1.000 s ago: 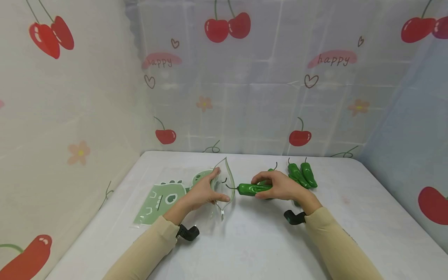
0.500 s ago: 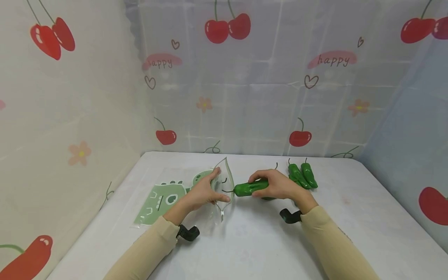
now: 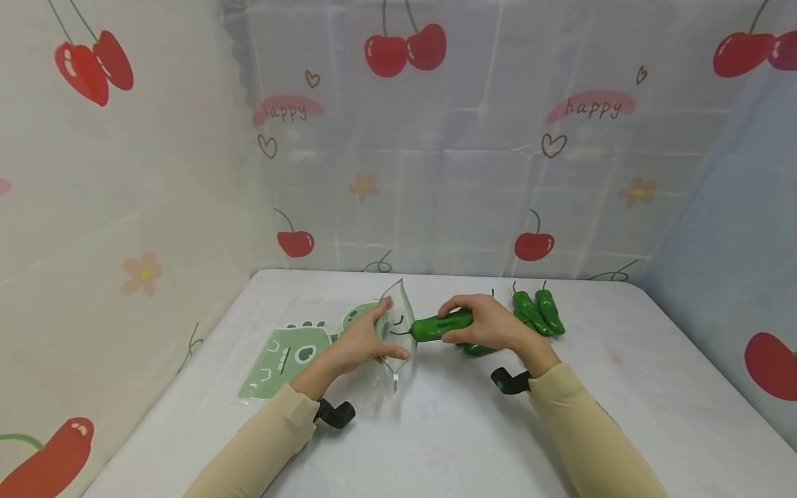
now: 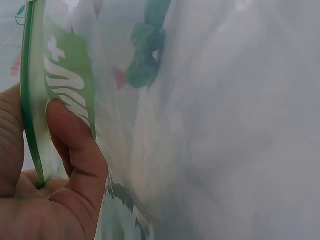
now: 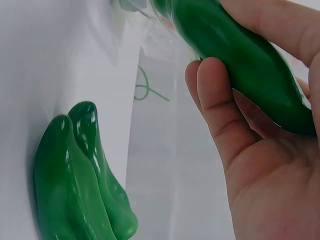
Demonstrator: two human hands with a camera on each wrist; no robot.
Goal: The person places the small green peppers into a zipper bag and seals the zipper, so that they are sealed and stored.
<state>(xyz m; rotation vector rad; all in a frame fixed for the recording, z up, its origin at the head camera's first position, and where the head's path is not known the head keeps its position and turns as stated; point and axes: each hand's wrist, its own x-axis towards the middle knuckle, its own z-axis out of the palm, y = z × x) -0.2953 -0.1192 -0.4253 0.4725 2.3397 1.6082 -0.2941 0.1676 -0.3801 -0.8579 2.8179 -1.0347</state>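
Note:
My left hand (image 3: 351, 342) holds the mouth of a clear zip bag (image 3: 283, 363) spread apart, thumb and fingers at its rim. A green cartoon face is printed on the bag. In the left wrist view, fingers curl by the green zip strip (image 4: 31, 100). My right hand (image 3: 492, 321) grips a green chili pepper (image 3: 429, 329) by its body, stem pointing left into the bag's mouth. A dark stem (image 3: 399, 320) shows just inside the opening. Through the plastic, blurred green shapes (image 4: 145, 55) appear in the left wrist view.
Below the right hand lies another green pepper (image 3: 479, 350). Farther right rest more peppers (image 3: 549, 311), side by side in the right wrist view (image 5: 75, 185). The white table (image 3: 436, 443) backs onto a cherry-print curtain (image 3: 448, 166).
My right hand has moved left with the pepper, bringing its stem from beside the bag's mouth to inside the rim. The left hand and the bag have stayed nearly still.

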